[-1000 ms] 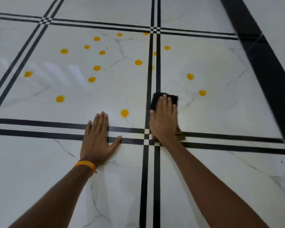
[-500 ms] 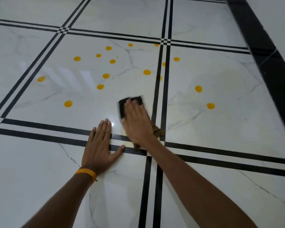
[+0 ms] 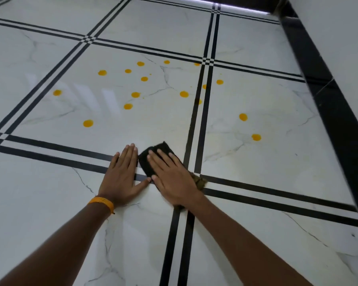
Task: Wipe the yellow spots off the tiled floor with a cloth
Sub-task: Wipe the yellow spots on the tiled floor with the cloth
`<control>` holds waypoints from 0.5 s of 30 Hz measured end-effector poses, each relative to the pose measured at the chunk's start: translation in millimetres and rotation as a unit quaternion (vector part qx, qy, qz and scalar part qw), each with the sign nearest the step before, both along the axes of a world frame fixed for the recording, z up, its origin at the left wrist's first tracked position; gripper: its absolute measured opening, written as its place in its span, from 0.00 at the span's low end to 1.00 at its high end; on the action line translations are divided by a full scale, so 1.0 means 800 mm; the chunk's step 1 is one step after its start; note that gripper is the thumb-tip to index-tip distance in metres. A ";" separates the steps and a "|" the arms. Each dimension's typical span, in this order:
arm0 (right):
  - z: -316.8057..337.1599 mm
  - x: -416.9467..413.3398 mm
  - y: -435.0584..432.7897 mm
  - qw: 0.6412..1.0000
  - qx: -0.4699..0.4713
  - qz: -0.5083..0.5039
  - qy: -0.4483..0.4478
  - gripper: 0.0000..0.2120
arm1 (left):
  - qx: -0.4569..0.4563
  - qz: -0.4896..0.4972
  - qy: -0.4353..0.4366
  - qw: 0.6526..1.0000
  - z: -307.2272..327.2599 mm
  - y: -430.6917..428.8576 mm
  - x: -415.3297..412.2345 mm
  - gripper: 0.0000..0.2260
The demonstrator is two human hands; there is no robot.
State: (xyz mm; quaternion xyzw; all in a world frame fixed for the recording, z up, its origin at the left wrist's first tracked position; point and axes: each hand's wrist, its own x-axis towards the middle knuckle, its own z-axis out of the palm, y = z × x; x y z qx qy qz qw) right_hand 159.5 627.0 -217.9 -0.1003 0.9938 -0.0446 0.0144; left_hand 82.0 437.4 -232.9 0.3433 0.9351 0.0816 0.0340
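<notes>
Black cloth [image 3: 153, 159] lay flat under right hand [image 3: 172, 180], fingers spread, pressing, not gripping. Soft, light, likely slid easily on glossy floor [image 3: 256, 166]; best held by palm pressure. Left hand [image 3: 122, 176] splayed, empty, just beside. Yellow spots [image 3: 88, 123] well beyond fingertips.

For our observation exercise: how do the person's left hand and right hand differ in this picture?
The left hand lies bare on the white marble-look tiled floor; the right hand presses a dark folded cloth. The left wrist wears an orange band; the right wrist wears none. Both lie flat, palms down, fingers extended.
</notes>
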 end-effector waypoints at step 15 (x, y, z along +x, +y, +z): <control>0.005 0.091 0.034 0.999 -0.029 -0.031 0.003 0.29 | 0.026 -0.004 -0.004 1.000 -0.006 0.011 0.004 0.42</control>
